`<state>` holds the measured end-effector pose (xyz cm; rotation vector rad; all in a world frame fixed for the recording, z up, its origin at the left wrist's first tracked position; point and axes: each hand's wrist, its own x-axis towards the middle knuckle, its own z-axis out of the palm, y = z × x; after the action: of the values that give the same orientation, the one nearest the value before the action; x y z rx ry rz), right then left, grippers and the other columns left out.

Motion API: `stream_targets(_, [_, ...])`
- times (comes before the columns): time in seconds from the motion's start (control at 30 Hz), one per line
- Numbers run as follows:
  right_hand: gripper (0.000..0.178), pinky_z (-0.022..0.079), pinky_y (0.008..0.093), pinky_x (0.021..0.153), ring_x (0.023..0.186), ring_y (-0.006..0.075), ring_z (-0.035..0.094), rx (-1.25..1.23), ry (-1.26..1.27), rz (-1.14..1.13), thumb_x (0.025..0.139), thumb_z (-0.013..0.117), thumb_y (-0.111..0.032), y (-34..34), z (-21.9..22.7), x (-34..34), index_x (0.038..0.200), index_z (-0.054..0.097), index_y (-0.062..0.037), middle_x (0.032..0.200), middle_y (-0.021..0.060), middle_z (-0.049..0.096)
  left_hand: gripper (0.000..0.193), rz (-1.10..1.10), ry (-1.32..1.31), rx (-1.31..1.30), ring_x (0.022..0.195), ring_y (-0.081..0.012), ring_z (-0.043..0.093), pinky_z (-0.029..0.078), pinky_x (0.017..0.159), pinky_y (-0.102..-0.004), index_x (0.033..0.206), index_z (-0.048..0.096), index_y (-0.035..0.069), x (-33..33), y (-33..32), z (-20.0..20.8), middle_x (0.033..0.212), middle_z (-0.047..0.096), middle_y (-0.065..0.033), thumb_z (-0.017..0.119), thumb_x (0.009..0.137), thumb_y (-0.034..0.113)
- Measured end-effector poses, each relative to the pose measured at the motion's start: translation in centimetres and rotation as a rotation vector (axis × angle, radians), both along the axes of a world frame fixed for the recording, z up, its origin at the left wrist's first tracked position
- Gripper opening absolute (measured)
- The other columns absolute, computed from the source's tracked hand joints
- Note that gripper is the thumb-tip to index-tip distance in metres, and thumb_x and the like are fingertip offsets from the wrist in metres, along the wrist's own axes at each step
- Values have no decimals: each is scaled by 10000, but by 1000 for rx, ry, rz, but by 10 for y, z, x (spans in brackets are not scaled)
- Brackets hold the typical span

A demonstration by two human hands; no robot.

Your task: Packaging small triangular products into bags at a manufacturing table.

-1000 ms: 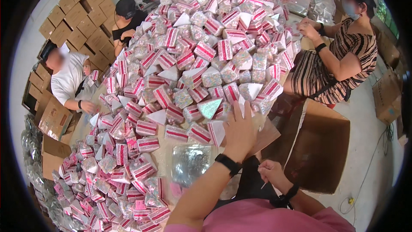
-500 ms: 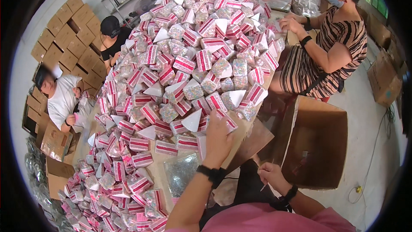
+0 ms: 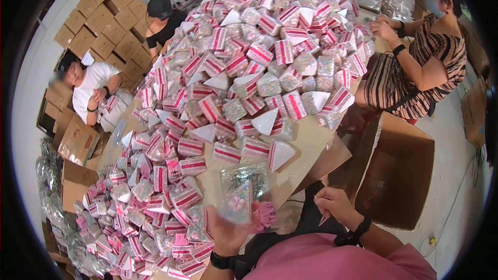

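My left hand [image 3: 228, 231] is closed round a wedge-shaped, cake-slice-like item [image 3: 237, 202] with a speckled pastel face, just over the table's near edge. A crinkled bright pink piece [image 3: 265, 214] sticks out beside it near my fingertips; I cannot tell whether the two are joined. Behind it a shiny clear plastic sheet or bag [image 3: 259, 172] lies on the table. My right hand [image 3: 334, 206] hangs over my lap, fingers pinched on a thin pale strip or stick [image 3: 322, 220], too small to name. A large heap of similar wrapped cake-slice-like items [image 3: 294, 105] covers the table [image 3: 306, 140].
An open cardboard box [image 3: 399, 171] stands to my right. A person in a striped garment [image 3: 423, 67] sits beyond it. Two more people, one in a white top [image 3: 98, 85] and one in black [image 3: 168, 28], work along the left side. Stacked cartons [image 3: 104, 23] line the wall.
My left hand has come back from the heap toward me and now holds a cake-slice-like item. The view has shifted. My right hand keeps its pinch near my lap.
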<state>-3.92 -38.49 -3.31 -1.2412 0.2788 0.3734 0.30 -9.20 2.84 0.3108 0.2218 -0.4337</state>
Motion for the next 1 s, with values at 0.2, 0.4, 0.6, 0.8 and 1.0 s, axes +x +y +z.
stream_targets(0.2, [129,442,189,453,536,52,522,44,-125,301,892,593,-98,50,62,25,971,584,3,665,15,559,864,4,46,-140,1253,-448,414,437,964,-552,1438,247,25,-2,2,14,1423,351,-242,591,826,528])
stream_targets(0.4, [126,445,197,453,538,47,524,8,-129,381,887,601,-101,75,64,37,963,595,-2,660,8,569,840,88,-81,-238,1250,-474,403,420,967,-580,1439,246,29,-14,38,7,1423,330,-270,577,833,506])
stream_targets(0.6, [120,445,195,447,530,53,529,-44,-69,367,879,605,-100,83,44,29,948,610,-2,653,7,569,831,131,-47,-287,1288,-475,350,346,1017,-622,1443,237,40,-36,57,-2,1422,319,-280,575,851,516])
stream_targets(0.8, [138,441,191,458,546,50,527,-36,-52,402,881,598,-93,99,74,37,983,614,-2,670,5,568,765,35,-119,-154,1200,-431,475,450,967,-533,1416,269,16,-39,59,-14,1339,437,-247,584,862,441])
stream_targets(1.0, [149,401,199,503,578,37,504,12,-180,499,885,596,-101,115,105,41,1008,627,-23,699,-22,558,764,125,-277,481,1215,-346,488,430,1006,-444,1421,239,3,-39,39,9,1323,457,-166,642,791,159])
